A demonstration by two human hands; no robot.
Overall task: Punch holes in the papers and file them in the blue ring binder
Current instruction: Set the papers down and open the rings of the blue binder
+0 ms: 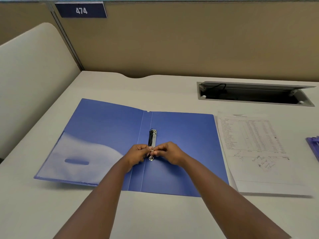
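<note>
Blue ring binder [181,152] lies open flat on the worktop [172,218], ring mechanism [152,138] on the spine. Left hand [138,153] and right hand [170,152] both pinch the near ring [152,149], each grip curled tight on it. Papers [255,152] lie just right of the binder, touching its edge.

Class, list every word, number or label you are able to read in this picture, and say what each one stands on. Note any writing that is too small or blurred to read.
"474": white digits on the dark blue sign on the partition.
Printed table on the papers right of the blue ring binder: too small to read.
Handwritten notes low on the top sheet: illegible.
</note>
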